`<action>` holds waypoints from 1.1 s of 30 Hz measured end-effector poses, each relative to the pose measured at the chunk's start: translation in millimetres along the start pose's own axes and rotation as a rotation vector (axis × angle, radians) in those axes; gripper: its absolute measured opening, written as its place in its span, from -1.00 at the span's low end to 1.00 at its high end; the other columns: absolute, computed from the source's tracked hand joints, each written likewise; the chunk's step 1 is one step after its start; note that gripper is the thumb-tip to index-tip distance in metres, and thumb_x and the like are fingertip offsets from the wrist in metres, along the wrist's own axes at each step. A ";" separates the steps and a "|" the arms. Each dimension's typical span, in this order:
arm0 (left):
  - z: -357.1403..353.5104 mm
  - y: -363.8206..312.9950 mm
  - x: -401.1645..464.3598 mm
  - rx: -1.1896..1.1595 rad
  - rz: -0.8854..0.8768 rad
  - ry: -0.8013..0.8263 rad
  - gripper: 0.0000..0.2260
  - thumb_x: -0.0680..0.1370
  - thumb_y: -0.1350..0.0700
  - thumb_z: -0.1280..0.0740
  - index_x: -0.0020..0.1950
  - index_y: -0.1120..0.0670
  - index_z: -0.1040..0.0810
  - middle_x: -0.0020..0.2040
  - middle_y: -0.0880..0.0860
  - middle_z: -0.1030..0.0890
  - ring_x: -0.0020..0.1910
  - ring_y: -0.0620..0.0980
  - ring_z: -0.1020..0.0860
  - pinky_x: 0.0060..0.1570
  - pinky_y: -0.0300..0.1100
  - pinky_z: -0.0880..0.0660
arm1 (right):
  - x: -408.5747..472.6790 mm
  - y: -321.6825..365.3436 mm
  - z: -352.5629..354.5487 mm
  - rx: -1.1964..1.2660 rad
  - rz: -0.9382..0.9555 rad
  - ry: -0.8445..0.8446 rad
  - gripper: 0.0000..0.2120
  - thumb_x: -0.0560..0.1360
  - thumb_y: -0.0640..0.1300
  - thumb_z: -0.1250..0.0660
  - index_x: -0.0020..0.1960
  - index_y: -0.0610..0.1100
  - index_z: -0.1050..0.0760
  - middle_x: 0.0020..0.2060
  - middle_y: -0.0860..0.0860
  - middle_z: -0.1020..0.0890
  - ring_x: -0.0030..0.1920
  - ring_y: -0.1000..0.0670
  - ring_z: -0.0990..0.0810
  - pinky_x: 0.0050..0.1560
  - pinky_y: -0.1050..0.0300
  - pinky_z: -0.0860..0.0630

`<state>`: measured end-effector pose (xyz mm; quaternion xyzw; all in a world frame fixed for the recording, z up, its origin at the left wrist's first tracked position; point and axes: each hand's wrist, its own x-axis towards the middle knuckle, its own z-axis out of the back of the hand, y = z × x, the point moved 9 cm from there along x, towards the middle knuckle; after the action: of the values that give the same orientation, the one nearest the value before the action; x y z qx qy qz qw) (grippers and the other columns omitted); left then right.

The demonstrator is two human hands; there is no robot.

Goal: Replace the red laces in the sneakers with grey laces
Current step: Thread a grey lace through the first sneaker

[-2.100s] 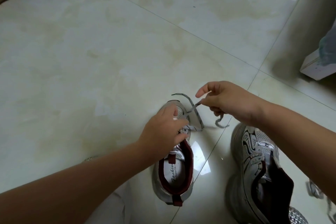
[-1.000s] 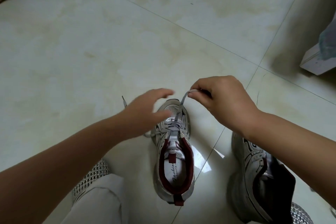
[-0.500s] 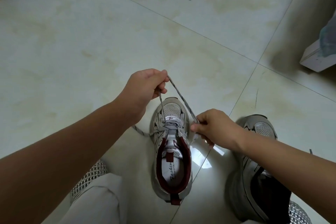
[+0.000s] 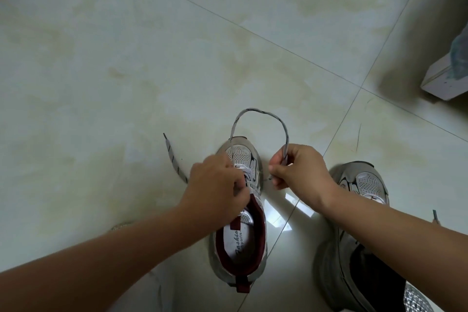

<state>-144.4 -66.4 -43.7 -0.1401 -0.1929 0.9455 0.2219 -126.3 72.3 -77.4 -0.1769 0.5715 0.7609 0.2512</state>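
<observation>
Floor: pale glossy tile, yellowish stains, grout lines crossing diagonally; it carries everything listed.

Box: white, at the floor's right edge, partly cut off, something bluish on top.

Right sneaker: grey, dark inside, near the floor's lower right corner, toe pointing away; the right forearm crosses over it.

Left sneaker: grey mesh with maroon collar and heel tab, printed white insole, standing upright at the lower middle of the floor, just beside the other shoe but apart from it.

Left hand: on the laced part of the left sneaker, fingers curled down at the eyelets and pinching the lace there (the exact grip is hidden by the knuckles).

Right hand: beside the toe, on its right, fingers closed round the lace, thumb pressing it.

Grey lace: dark-flecked, arching in a loop from the left hand over the toe to the right hand; its other end trails left across the tile.
</observation>
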 end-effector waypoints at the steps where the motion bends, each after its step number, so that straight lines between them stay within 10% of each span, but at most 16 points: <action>1: -10.2 1.3 -3.4 -0.005 0.047 0.069 -0.79 0.46 -0.07 -0.28 -0.21 0.02 -0.62 -0.16 -0.03 -0.41 -0.07 -0.01 -0.44 -0.08 -0.14 -0.30 | -0.8 1.2 -1.7 -0.017 0.015 0.000 -0.84 0.42 -0.46 -0.31 -0.28 -0.27 -0.47 -0.50 -0.08 -0.50 -0.57 0.08 -0.47 -0.41 0.19 -0.56; 10: -29.7 14.9 -6.0 -0.288 0.307 0.172 -0.83 0.41 0.04 -0.41 -0.07 0.07 -0.65 -0.03 0.02 -0.36 0.09 0.04 -0.43 0.16 -0.11 -0.41 | -7.5 -3.8 -24.3 -0.234 0.042 0.161 -0.84 0.35 -0.45 -0.37 -0.24 -0.21 -0.54 -0.41 -0.05 -0.54 -0.35 -0.02 -0.54 -0.09 -0.02 -0.59; 33: -34.6 19.9 -5.4 -0.368 0.307 0.159 -0.79 0.45 0.15 -0.38 0.07 0.11 -0.60 -0.01 0.01 -0.34 0.05 -0.03 -0.40 0.10 -0.24 -0.40 | 0.2 6.5 -15.7 -0.292 0.143 0.021 -0.84 0.37 -0.40 -0.23 -0.30 -0.18 -0.41 -0.39 -0.11 -0.54 -0.31 -0.16 -0.56 -0.17 0.01 -0.54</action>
<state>-134.9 -74.9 -81.9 -0.2796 -0.3202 0.9031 0.0608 -130.5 55.8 -76.9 -0.1785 0.4687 0.8499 0.1619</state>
